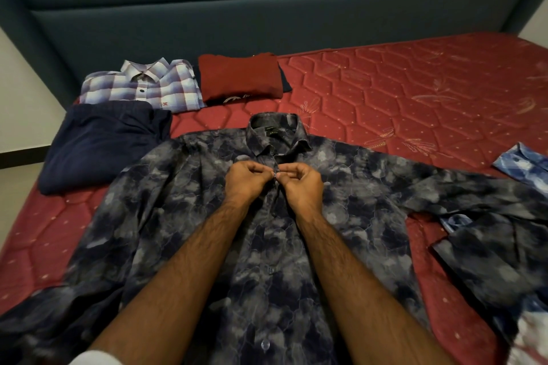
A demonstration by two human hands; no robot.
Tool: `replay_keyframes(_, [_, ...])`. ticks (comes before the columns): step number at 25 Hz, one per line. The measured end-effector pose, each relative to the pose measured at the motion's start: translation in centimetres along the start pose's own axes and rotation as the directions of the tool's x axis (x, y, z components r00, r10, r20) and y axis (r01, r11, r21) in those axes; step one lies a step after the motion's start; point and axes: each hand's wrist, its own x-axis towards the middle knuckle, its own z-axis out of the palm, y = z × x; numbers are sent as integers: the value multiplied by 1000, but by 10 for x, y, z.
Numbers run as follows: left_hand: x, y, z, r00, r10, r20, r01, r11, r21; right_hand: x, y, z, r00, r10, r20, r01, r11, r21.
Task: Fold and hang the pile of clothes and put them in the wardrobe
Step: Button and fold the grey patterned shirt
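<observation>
A dark patterned shirt (267, 231) lies spread on the bed (415, 92). Left hand (246, 179) and right hand (302, 187) fingers pinch its placket just below the collar.

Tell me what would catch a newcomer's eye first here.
The dark cloud-print shirt spread front-up across the red mattress, with the left hand and right hand pinching its placket at a button just below the collar. Behind it to the left lie folded clothes: a checked shirt, a red top and navy trousers.
</observation>
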Motion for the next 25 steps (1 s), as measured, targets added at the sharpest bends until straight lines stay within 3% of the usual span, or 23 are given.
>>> replay_keyframes(7, [1,-2,1,1000,12,-1,-12,1000,-13,0,3,-5,999,-27,32,26,999,39])
replay_keyframes(15, [-2,-2,-3,999,37,39,-33,995,-95,-5,6,4,995,-91,-28,90,996,-10])
replay_keyframes(20, [3,-8,5,998,28,-60,-26,999,28,-5,8,3,991,-131,21,132,991,-23])
replay_keyframes(25, [11,-16,10,999,-10,-34,11,1000,11,-3,10,4,992,-126,-1,126,991,-38])
